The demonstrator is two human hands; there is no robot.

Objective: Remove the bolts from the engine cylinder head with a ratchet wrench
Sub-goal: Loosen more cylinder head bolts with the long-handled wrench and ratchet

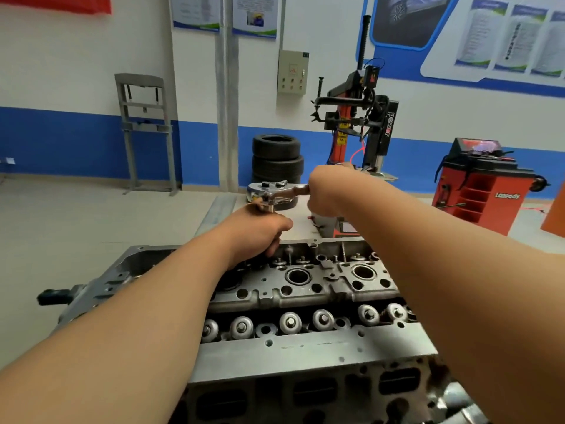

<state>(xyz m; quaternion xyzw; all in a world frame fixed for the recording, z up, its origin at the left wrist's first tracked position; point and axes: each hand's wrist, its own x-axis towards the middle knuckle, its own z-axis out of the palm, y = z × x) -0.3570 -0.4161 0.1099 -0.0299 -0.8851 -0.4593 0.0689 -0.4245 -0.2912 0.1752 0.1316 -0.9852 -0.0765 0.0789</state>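
Above the head (305, 289): both hands on the ratchet (267, 191)

Ratchet was held level over the head's far side. Left hand (260, 231), arm outstretched, was curled round the extension (269, 208) below the drive. Right hand (330, 191), wrist bent, clenched the handle.

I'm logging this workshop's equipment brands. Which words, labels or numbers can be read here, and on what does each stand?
"power": runs vertically on the tyre changer's black column.
"Lawpody", or something close, since the letters are unclear: on the red balancer.
Wall posters: text too blurred to read.
Control box: labels too small to read.
Yellow sticker on the changer: unreadable.
Cylinder head: no text seen.
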